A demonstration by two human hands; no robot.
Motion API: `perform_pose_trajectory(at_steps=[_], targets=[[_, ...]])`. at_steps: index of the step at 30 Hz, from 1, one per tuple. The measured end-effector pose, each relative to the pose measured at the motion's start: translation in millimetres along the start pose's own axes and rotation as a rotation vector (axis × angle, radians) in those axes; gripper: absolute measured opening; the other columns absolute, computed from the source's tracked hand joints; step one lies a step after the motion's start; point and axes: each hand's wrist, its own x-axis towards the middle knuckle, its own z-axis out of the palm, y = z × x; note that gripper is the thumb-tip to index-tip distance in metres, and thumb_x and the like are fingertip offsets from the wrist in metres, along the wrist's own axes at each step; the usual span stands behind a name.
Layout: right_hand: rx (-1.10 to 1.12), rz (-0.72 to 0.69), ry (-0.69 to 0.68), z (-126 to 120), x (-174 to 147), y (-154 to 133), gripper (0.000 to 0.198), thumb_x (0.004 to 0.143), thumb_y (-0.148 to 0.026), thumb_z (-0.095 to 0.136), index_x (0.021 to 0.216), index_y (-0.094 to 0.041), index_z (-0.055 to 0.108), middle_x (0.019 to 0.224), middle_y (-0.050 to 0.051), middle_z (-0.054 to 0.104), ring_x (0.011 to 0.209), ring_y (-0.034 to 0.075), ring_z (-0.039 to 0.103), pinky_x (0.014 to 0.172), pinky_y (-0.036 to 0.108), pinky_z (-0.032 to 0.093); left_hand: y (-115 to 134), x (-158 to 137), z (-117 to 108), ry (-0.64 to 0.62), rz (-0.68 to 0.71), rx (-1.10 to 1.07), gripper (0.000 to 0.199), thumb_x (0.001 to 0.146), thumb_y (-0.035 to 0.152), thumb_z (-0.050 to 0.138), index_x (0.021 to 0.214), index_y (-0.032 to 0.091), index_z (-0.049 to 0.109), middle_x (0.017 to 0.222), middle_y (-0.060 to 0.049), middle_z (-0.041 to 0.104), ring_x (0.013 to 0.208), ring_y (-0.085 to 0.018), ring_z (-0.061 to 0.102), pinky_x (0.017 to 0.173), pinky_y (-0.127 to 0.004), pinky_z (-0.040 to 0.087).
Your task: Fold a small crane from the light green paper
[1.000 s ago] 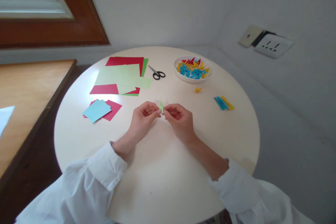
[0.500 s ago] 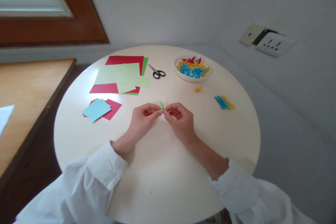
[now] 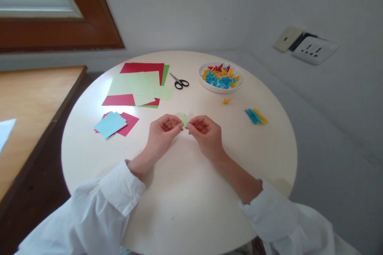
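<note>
A small folded piece of light green paper (image 3: 184,120) is pinched between my two hands over the middle of the round white table (image 3: 191,207). My left hand (image 3: 164,130) grips its left side with thumb and forefinger. From the right, my right hand (image 3: 206,133) pinches the other side in the same way. The paper's pointed tip stands up between the fingertips, and its lower part is partly hidden by them. Beyond my right hand lies a small yellow folded paper figure (image 3: 227,101).
Green and red paper sheets (image 3: 134,83) lie at the back left, beside black-handled scissors (image 3: 179,81). Blue and pink paper squares (image 3: 110,124) are stacked at left. A white dish (image 3: 206,87) holds several folded paper figures. Blue and yellow folded strips (image 3: 256,116) lie at right.
The green paper has turned or opened slightly, so a broader face now shows between my fingertips. Both hands have shifted only a little, and the other things lie as before.
</note>
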Motion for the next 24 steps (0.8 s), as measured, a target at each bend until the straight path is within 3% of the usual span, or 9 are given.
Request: perform_pose_trajectory(at_steps=[4, 8, 10, 20, 24], targets=[[-0.036, -0.026, -0.008, 0, -1, -1, 0.012, 0.067, -0.025, 0.065, 0.069, -0.019, 0.056, 0.065, -0.002, 0.058, 0.059, 0.010, 0.056, 0.059, 0.025, 0.050, 0, 0, 1, -0.036, -0.038, -0.108, 0.017, 0.062, 0.021, 0.072, 0.075, 0.016, 0.062, 0.066, 0.002, 0.063, 0.062, -0.012, 0.060, 0.064, -0.025, 0.048], [-0.115, -0.108, -0.057, -1, -4, -1, 0.007, 0.070, -0.021, 0.063, 0.070, -0.019, 0.057, 0.069, -0.002, 0.060, 0.064, 0.011, 0.058, 0.063, 0.025, 0.051, -5, 0, 0, -0.128, -0.056, -0.076, 0.003, 0.066, 0.014, 0.065, 0.065, 0.015, 0.062, 0.063, 0.003, 0.058, 0.062, -0.010, 0.054, 0.062, -0.022, 0.043], [-0.128, -0.123, -0.067, -1, -4, 0, 0.007, 0.070, -0.021, 0.063, 0.070, -0.019, 0.057, 0.069, -0.002, 0.060, 0.064, 0.011, 0.058, 0.063, 0.025, 0.051, -7, 0, -1, -0.161, -0.037, -0.067, 0.006, 0.068, 0.012, 0.062, 0.063, 0.015, 0.062, 0.063, 0.003, 0.057, 0.063, -0.009, 0.052, 0.062, -0.022, 0.041], [-0.064, 0.013, -0.116, -3, -1, 8, 0.017, 0.073, -0.033, 0.065, 0.079, -0.019, 0.057, 0.077, 0.000, 0.062, 0.069, 0.012, 0.060, 0.059, 0.025, 0.050, -6, 1, -4, -0.192, 0.028, -0.086, 0.005, 0.074, 0.016, 0.062, 0.074, 0.017, 0.068, 0.072, 0.000, 0.064, 0.069, -0.012, 0.055, 0.064, -0.023, 0.041], [-0.155, -0.044, -0.151, -5, -2, 6, 0.015, 0.078, -0.033, 0.059, 0.074, -0.018, 0.060, 0.070, 0.000, 0.063, 0.064, 0.012, 0.059, 0.061, 0.025, 0.049, -4, 0, -3, -0.220, 0.031, -0.121, 0.004, 0.074, 0.018, 0.064, 0.073, 0.017, 0.067, 0.073, -0.001, 0.064, 0.071, -0.013, 0.056, 0.068, -0.025, 0.043]])
